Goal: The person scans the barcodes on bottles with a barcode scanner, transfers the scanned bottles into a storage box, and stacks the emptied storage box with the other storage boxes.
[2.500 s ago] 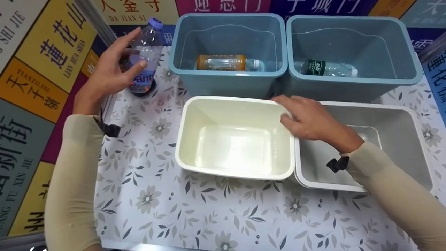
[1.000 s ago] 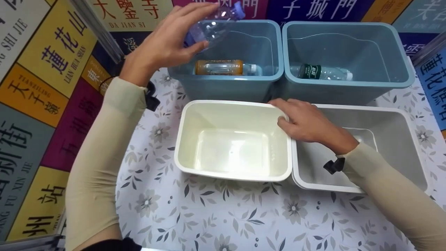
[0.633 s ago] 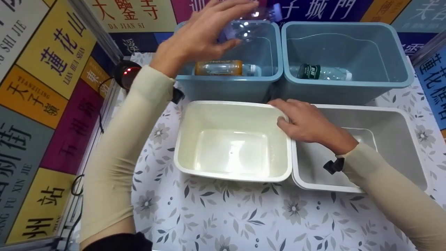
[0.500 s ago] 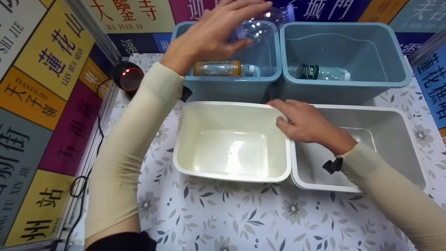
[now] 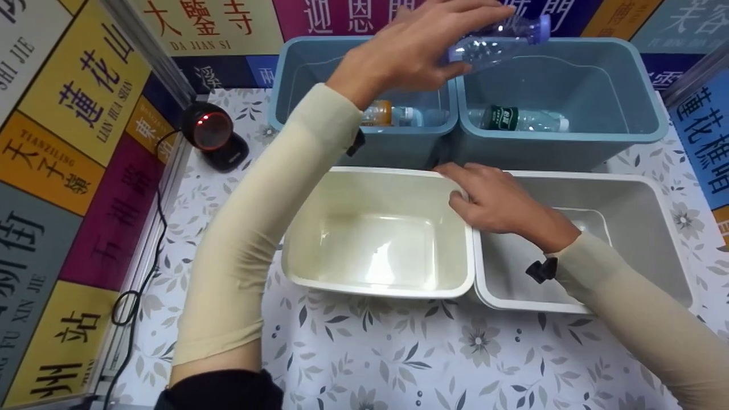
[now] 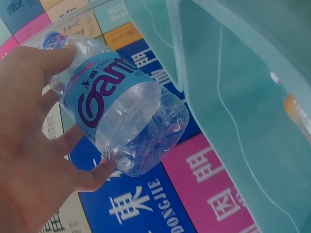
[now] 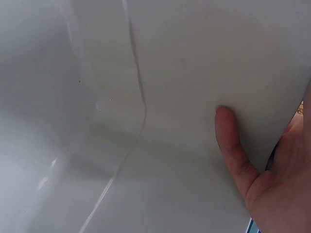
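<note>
My left hand [image 5: 401,54] grips a clear plastic bottle [image 5: 492,45] with a purple cap, tipped on its side above the two blue bins. Its cap end lies over the right blue bin [image 5: 535,151] in the head view. Bold purple lettering on a blue label [image 6: 104,85] shows in the left wrist view, with fingers and thumb around the bottle. My right hand [image 5: 498,199] holds the rim of the cream bin [image 5: 376,291] at its back right corner. In the right wrist view the thumb [image 7: 232,145] presses against a pale bin wall.
The left blue bin [image 5: 398,149] holds an orange-labelled bottle [image 5: 383,113], partly hidden by my left forearm. A green-labelled bottle [image 5: 504,118] lies in the right one. A grey-white bin [image 5: 655,239] adjoins the cream bin. A black scanner [image 5: 211,131] with a red light stands at left.
My left hand has lifted the bottle from in front of the scanner and carried it rightward past the left blue bin, tilting it sideways. The right hand stays at the cream bin's rim.
</note>
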The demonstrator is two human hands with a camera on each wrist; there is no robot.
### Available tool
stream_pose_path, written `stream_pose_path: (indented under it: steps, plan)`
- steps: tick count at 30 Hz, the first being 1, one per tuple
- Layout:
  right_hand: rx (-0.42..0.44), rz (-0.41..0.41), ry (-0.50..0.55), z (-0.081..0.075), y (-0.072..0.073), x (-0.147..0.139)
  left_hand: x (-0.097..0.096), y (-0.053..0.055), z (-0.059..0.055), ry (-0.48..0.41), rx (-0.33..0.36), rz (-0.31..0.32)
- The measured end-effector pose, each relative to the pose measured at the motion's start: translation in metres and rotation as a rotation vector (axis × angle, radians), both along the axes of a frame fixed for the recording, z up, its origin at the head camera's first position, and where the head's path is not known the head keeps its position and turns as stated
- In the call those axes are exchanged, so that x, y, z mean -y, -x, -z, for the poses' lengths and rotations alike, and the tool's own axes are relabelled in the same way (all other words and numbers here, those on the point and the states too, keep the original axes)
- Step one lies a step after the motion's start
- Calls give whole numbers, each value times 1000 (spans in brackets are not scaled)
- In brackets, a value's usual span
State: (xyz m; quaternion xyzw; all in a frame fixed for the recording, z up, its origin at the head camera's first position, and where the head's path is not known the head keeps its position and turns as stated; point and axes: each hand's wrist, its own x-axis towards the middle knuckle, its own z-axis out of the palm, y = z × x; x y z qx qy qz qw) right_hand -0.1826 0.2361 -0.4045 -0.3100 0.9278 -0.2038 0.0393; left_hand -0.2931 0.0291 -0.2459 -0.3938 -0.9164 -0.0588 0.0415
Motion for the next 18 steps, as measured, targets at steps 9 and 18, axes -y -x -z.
stream_pose_path:
  steps: [9, 18]
  plan:
    - [17, 13, -8, 1, 0, -1, -35, -5, -5, 93, 24, -15]
    - [-3, 13, -12, 3, 0, -2, -68, -3, -3, 137, 52, -4]
